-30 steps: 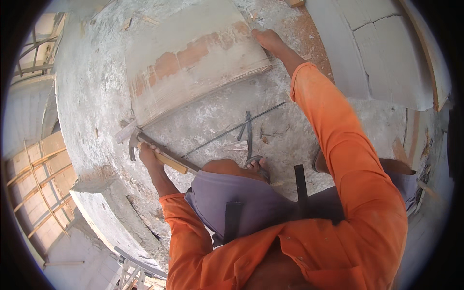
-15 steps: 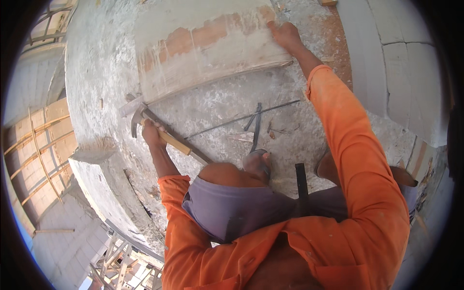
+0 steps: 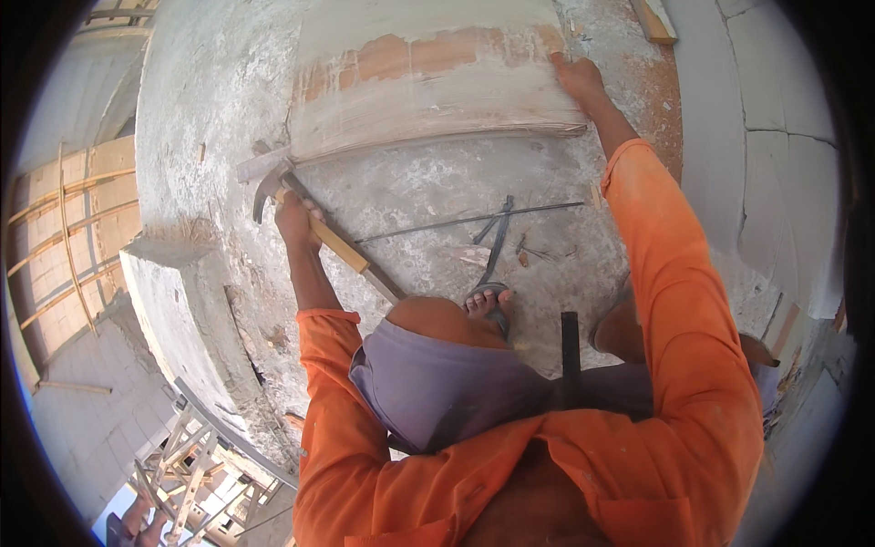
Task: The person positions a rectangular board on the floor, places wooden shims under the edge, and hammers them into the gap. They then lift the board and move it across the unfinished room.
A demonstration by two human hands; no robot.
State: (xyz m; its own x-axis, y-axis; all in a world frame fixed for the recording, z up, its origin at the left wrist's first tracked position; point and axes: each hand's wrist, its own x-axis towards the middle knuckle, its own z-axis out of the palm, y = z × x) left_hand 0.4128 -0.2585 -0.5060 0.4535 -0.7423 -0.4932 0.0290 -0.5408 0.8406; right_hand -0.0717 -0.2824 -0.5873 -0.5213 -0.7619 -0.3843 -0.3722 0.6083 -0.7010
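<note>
A plywood panel (image 3: pixel 437 100), smeared with grey cement and bare reddish in a band, lies on the rough concrete ahead of me. My right hand (image 3: pixel 580 80) is closed at its right edge, thumb and fingers pressed there. At the panel's near-left corner, my left hand (image 3: pixel 296 221) grips a claw hammer (image 3: pixel 339 246) with a wooden handle, its claw head pointing left. Alongside the hammer runs a long flat metal bar (image 3: pixel 385 284) with a pale crosspiece (image 3: pixel 262 165), like a square; whether my fingers also hold it is partly hidden.
A thin dark rod (image 3: pixel 474 219) and a dark strap (image 3: pixel 498 246) lie near my sandalled foot (image 3: pixel 489 303). A wood block (image 3: pixel 654 20) sits far right. The concrete drops off at a ledge (image 3: pixel 182 310) on the left, with timber pieces (image 3: pixel 196 465) below.
The whole view has shifted, so the panel and floor things appear farther right. My left hand, with the hammer, appears slightly higher. My right hand stays at the panel's edge.
</note>
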